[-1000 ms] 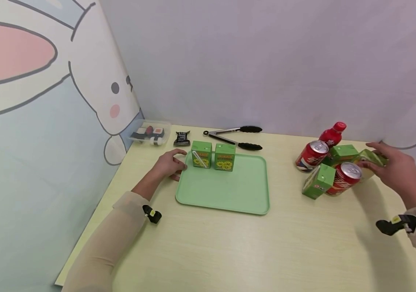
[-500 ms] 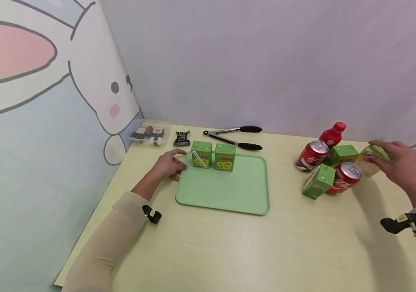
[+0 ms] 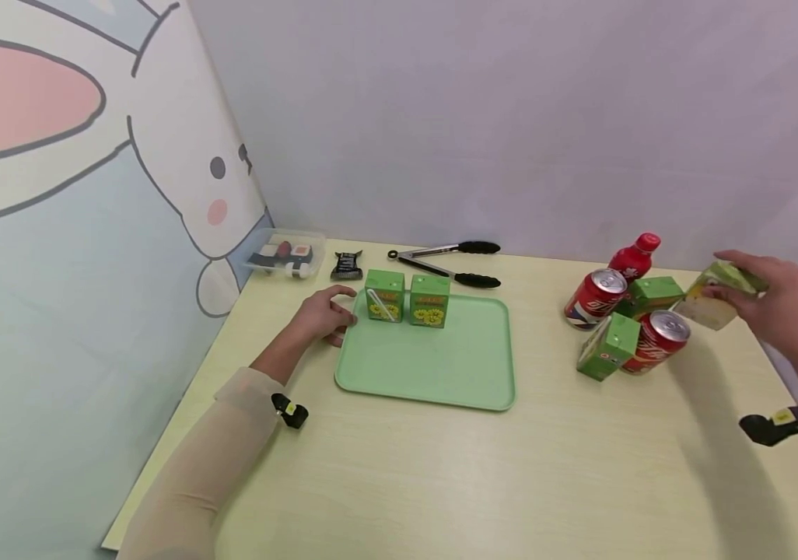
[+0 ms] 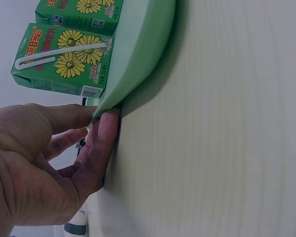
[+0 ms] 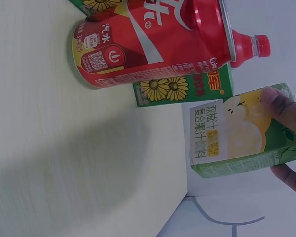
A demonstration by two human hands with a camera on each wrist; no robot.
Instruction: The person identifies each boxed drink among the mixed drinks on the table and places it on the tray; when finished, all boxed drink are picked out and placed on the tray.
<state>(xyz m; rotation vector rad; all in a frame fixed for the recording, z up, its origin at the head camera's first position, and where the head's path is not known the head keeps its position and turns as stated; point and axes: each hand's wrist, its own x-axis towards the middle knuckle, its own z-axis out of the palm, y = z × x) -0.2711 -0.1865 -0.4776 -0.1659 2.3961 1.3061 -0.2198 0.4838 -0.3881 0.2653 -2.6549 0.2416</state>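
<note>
My left hand (image 3: 324,315) pinches the left rim of a green tray (image 3: 427,365), thumb above and fingers beneath, as the left wrist view shows. Two green chrysanthemum drink cartons stand at the tray's back left: one with a white straw (image 3: 384,297), the other (image 3: 430,302) beside it. At the right, my right hand (image 3: 784,307) grips a green and pale-yellow juice carton (image 5: 237,131) near its top, tilted and raised above the table. Close by its left stand a red soda can (image 3: 659,341) and a green drink carton (image 3: 654,295).
Left of these are another soda can (image 3: 596,298), a red bottle (image 3: 635,257) and a tilted green carton (image 3: 607,348). Along the back lie black-handled tongs (image 3: 444,264), a small black packet (image 3: 347,265) and a clear box (image 3: 287,253) with sushi-like pieces. A wall rises behind.
My right hand has lifted the juice carton up and to the right, away from the red cans. The left hand stays at the tray's rim.
</note>
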